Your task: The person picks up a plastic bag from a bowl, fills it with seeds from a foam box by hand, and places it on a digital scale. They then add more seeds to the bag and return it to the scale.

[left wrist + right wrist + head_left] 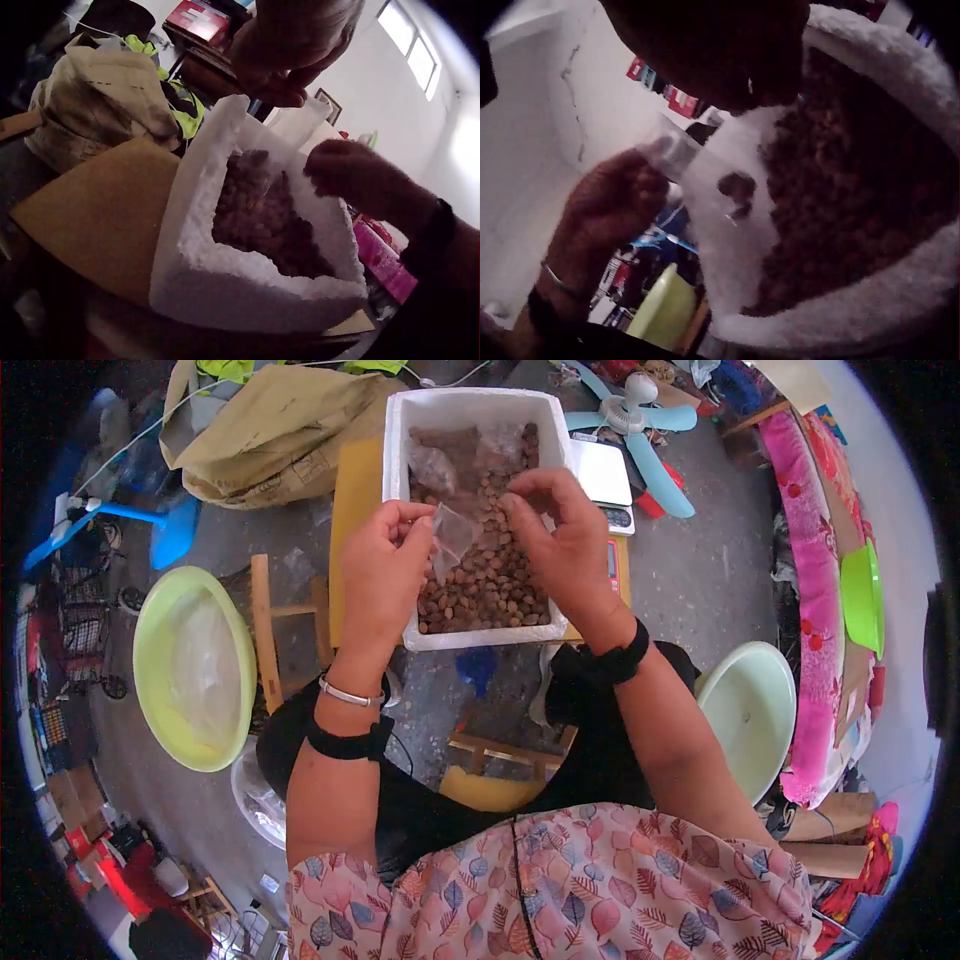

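A white foam box [396,560] stands in front of me, with many small brown nut-like pieces [490,575] in it. Clear plastic bags [432,466] lie on the pieces at its far end. My left hand [385,565] pinches a small clear plastic bag [455,538] by its edge, over the left side of the box. That bag also shows in the right wrist view, where the left hand [619,195] holds it up. My right hand [565,540] is over the box's right side, thumb and index fingertips close together; I cannot tell whether something small is between them.
Beneath the box is a yellow-brown board [352,510]. A white scale [602,475] and a blue-bladed fan [630,415] are at the right. A yellow-green basin [150,660] stands at left, a pale basin [750,720] at right. A large tan sack [280,435] lies behind.
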The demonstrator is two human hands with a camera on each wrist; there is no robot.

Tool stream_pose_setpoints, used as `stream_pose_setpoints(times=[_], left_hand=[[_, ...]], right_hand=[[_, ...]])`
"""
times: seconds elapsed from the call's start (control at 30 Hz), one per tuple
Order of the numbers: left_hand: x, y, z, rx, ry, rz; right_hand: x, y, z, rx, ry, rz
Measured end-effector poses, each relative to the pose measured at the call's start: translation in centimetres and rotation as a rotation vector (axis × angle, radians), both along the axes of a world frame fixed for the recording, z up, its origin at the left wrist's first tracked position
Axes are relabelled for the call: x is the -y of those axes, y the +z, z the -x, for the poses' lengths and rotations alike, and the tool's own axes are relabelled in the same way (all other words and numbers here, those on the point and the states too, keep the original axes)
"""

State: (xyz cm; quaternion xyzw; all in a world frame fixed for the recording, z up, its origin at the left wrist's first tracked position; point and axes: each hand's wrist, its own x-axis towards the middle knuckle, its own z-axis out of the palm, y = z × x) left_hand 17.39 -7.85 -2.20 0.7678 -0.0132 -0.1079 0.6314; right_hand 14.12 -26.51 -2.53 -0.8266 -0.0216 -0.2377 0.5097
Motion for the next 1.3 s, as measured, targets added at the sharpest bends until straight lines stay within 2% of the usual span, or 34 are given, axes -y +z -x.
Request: stream_pose_setpoints(times=[0.07, 0.17, 0.2, 0.3, 0.4, 0.53, 0.67, 0.77, 0.87, 0.97, 1.07, 1.17, 1.3], left_hand=[[0.5, -0.3, 0.0, -0.005, -0.016, -0.032], [0.8, -0.6, 0.0, 0.022, -0.036, -0.059], [0.9, -0.5, 0.1, 0.016, -0.021, -0.054], [1.0, 0.2, -0.1, 0.012, 0.031, -0.015], [0.6, 0.4, -0.1, 0.006, 0.029, 0.035], [0.1, 0.4, -0.3, 0.033, 0.022, 0.033], [0.0, 0.5, -0.2, 0.004, 0.013, 0.042], [0.0, 0.4, -0.1, -0.002, 0.014, 0.049], [-0.2, 0.1, -0.2, 0.000, 0.015, 0.049], [-0.2, 0.3, -0.2, -0.022, 0.012, 0.043], [0.3, 0.3, 0.0, -0.018, 0.005, 0.004], [0.9, -0.4, 0.0, 0.021, 0.002, -0.053], [0.9, -0.3, 0.0, 0.030, 0.017, -0.018]], right_hand=[[-0.8, 0.8, 0.4, 0.130, 0.014, 0.025], [-0.4, -1.0, -0.1, 0.093, 0.068, 0.168], [0.1, -1.0, -0.2, 0.057, 0.022, 0.172], [1.9, -3.2, -0.2, -0.095, 0.061, 0.493], [2.4, -8.9, 0.8, 0.261, 0.402, 0.446], [-1.4, -10.1, 0.5, -0.178, 0.326, 0.816], [-2.2, -10.4, 0.4, -0.250, 0.247, 0.769], [-2.1, -10.6, 0.5, -0.200, 0.231, 0.663], [-0.8, -9.5, 0.0, -0.215, 0.117, 0.612], [0.7, -3.5, -0.6, -0.047, -0.065, 0.184], [0.2, 0.1, 0.0, 0.191, -0.026, 0.122], [-0.2, -0.6, -0.3, 0.221, 0.130, 0.429], [2.0, -1.3, -0.4, -0.049, 0.004, 0.360]])
